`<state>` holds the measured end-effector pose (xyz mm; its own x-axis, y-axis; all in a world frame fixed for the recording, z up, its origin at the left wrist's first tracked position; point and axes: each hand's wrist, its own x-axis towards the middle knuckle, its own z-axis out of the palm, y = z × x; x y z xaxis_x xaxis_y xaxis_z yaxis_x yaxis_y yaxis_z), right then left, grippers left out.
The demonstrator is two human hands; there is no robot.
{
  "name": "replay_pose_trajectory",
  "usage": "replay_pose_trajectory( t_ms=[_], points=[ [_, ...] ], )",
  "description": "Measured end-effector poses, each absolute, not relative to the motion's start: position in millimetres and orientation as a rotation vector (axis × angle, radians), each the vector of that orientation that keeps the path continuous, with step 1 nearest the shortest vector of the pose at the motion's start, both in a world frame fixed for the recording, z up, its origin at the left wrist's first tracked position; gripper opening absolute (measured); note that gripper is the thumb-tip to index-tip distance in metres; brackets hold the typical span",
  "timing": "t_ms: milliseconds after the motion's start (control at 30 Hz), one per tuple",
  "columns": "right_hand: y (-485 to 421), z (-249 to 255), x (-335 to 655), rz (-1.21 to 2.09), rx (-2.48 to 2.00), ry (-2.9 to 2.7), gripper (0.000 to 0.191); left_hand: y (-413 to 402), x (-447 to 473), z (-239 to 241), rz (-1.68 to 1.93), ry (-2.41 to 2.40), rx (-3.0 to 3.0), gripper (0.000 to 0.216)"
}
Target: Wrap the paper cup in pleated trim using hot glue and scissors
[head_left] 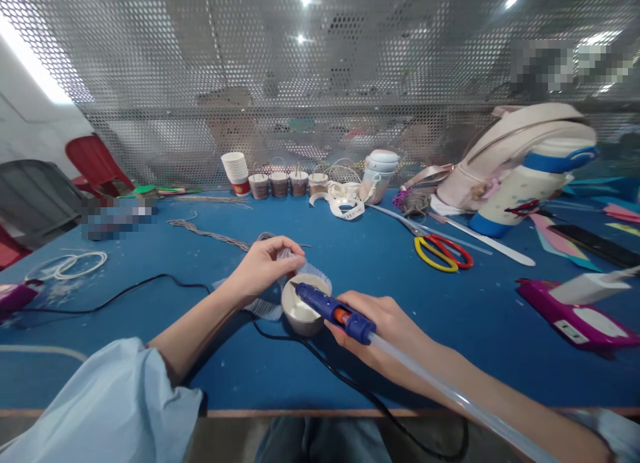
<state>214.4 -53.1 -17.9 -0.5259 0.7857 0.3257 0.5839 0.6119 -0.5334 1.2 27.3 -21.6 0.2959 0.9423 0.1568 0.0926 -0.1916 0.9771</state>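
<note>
My right hand (pixel 385 323) is wrapped round a blue hot glue gun (pixel 327 306), with a long clear glue stick (pixel 450 396) running out of its back. The gun's nozzle points over the far-left rim of a small paper cup (pixel 305 323); contact with the rim cannot be made out. The cup stands upright, white inside, its outer side greyish. My left hand (pixel 265 266) is closed, thumb and fingertips pinching a pleated, see-through strip (pixel 265 309) at the cup's far side. That strip lies partly round the cup and partly on the table.
Several wrapped cups (pixel 279 184) and a cup stack (pixel 235 170) line the back of the blue table (pixel 390 376). Scissors (pixel 440 250), a bottle (pixel 533 183), a bag (pixel 480 156) and a purple power strip (pixel 575 316) lie right. A black cord (pixel 325 363) passes before the cup.
</note>
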Motion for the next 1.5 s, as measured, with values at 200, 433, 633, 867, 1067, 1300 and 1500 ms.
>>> replay_pose_trajectory(
  t_ms=[200, 433, 633, 867, 1067, 1300, 1500],
  points=[
    [-52.8, -26.8, 216.8, 0.429, -1.076, -2.283, 0.003, 25.7, 0.3, -21.0, 1.061, 0.994, 1.542, 0.018],
    [-57.5, -28.7, 215.7, 0.372, -1.156, -2.271, 0.003, 26.7, 0.2, -21.8, 1.076, 0.992, 1.553, 0.018],
    [-56.9, -18.0, 213.8, 0.540, -1.118, -2.282, 0.005, 24.8, 0.7, -20.8, 1.054, 0.992, 1.566, 0.019],
    [-57.1, -10.6, 211.8, 0.557, -1.159, -2.277, 0.005, 25.0, 0.5, -20.3, 1.054, 0.998, 1.583, 0.020],
    [-57.2, -16.7, 211.7, 0.452, -1.175, -2.268, 0.006, 24.9, 0.3, -20.2, 1.056, 0.994, 1.573, 0.019],
    [-56.1, -10.7, 209.9, 0.682, -1.165, -2.177, 0.018, 23.9, 0.9, -19.5, 1.054, 0.976, 1.563, 0.019],
    [-58.1, -6.0, 206.8, 0.832, -1.341, -2.027, 0.025, 23.8, 0.5, -20.3, 1.053, 0.980, 1.563, 0.019]
  ],
)
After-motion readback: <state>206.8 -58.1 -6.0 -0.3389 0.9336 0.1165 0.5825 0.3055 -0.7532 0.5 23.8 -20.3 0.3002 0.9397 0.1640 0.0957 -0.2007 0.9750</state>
